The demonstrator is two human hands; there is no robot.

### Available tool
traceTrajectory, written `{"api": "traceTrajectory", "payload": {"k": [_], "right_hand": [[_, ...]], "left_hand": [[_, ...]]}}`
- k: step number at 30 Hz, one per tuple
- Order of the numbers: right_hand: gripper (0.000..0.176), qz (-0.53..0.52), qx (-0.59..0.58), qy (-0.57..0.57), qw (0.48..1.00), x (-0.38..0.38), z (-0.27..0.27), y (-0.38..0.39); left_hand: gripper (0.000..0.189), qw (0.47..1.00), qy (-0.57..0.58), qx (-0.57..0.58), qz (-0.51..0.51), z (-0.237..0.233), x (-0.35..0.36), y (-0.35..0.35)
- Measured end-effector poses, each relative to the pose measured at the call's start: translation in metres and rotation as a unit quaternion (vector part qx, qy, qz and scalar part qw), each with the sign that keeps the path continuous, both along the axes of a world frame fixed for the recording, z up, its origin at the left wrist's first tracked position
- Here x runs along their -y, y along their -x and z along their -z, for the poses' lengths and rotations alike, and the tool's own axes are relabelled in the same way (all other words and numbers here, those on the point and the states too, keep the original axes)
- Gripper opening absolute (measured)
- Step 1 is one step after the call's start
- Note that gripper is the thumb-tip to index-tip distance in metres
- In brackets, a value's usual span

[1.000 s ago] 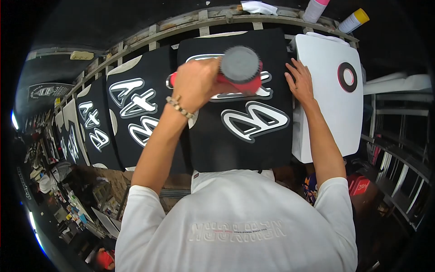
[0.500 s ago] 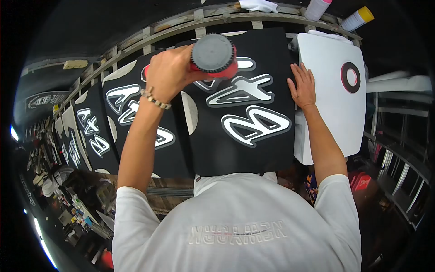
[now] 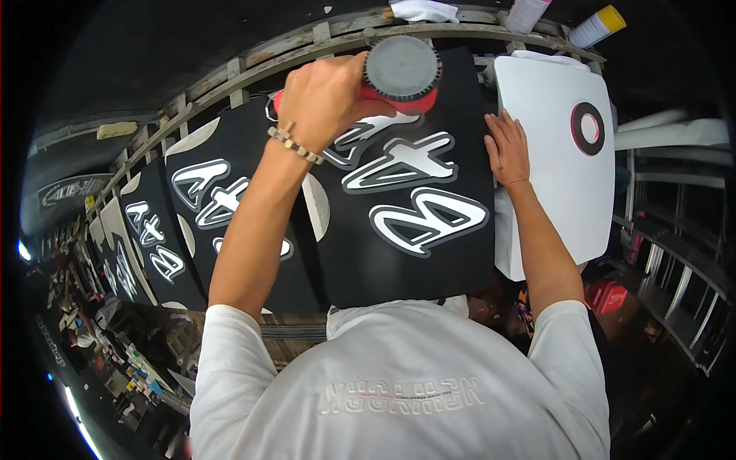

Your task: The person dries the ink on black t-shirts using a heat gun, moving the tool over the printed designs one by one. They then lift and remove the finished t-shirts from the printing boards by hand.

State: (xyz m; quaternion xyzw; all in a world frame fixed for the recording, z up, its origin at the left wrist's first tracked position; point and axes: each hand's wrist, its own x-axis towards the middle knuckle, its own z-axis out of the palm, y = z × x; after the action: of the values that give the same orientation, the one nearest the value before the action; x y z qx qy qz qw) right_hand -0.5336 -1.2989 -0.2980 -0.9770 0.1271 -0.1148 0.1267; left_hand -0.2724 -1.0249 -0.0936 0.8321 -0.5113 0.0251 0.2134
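Note:
My left hand (image 3: 326, 92), with a beaded bracelet on its wrist, is wrapped round a red heat gun (image 3: 402, 70). The gun's round grey ribbed end faces up, and its nozzle is hidden underneath. It is over the far part of a black fabric piece (image 3: 383, 272) printed with white, grey-outlined letters (image 3: 429, 220). My right hand (image 3: 507, 149) lies flat at the right edge of this fabric, beside a white board (image 3: 556, 207). Its fingers are stretched out and hold nothing.
More printed black pieces (image 3: 146, 230) lie in a row to the left. A tape roll (image 3: 576, 129) sits on the white board. Behind run wooden rails (image 3: 253, 73), with a white cloth (image 3: 424, 11) and spray cans (image 3: 598, 27). A metal ladder-like frame (image 3: 675, 268) stands right.
My left hand has carried the heat gun to the right and farther away over the fabric. My right hand stays at the fabric's edge. The whole view has shifted slightly.

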Motion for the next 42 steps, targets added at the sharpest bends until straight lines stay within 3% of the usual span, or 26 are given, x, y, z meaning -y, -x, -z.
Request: {"api": "traceTrajectory", "payload": {"k": [3, 7, 12, 14, 18, 22, 32, 35, 38, 42], "right_hand": [[0.046, 0.001, 0.003, 0.0, 1.0, -0.001, 0.0, -0.001], [0.047, 0.001, 0.006, -0.001, 1.0, -0.001, 0.001, -0.001], [0.048, -0.01, -0.009, 0.001, 1.0, 0.001, 0.0, -0.001], [0.048, 0.0, -0.041, 0.001, 0.999, 0.001, -0.001, 0.0], [0.048, 0.01, -0.014, 0.014, 1.0, -0.005, -0.004, -0.003], [0.049, 0.007, -0.034, 0.0, 0.999, -0.003, -0.003, -0.002], [0.05, -0.001, -0.044, 0.012, 0.999, 0.0, 0.0, -0.003], [0.05, 0.005, -0.048, 0.008, 0.999, -0.002, -0.004, -0.003], [0.049, 0.008, -0.035, 0.009, 0.999, -0.004, -0.005, -0.003], [0.048, 0.009, -0.01, 0.007, 1.0, -0.006, -0.006, -0.004]], "left_hand": [[0.053, 0.995, -0.085, -0.018, -0.043, -0.013, -0.021, -0.015], [0.048, 0.993, -0.077, 0.028, -0.082, -0.022, -0.063, -0.029], [0.048, 0.981, -0.121, 0.026, -0.151, -0.035, -0.123, -0.045], [0.055, 0.968, -0.113, 0.023, -0.223, -0.033, -0.144, -0.047], [0.054, 0.952, -0.182, -0.012, -0.245, -0.045, -0.167, -0.045], [0.052, 0.967, -0.102, 0.001, -0.231, -0.034, -0.172, -0.034], [0.054, 0.976, -0.098, -0.034, -0.192, -0.02, -0.145, -0.018], [0.053, 0.984, -0.029, -0.026, -0.171, -0.014, -0.129, -0.01], [0.052, 0.987, -0.065, -0.043, -0.14, -0.018, -0.111, -0.007], [0.053, 0.993, 0.003, -0.008, -0.116, 0.0, -0.091, 0.003]]}}
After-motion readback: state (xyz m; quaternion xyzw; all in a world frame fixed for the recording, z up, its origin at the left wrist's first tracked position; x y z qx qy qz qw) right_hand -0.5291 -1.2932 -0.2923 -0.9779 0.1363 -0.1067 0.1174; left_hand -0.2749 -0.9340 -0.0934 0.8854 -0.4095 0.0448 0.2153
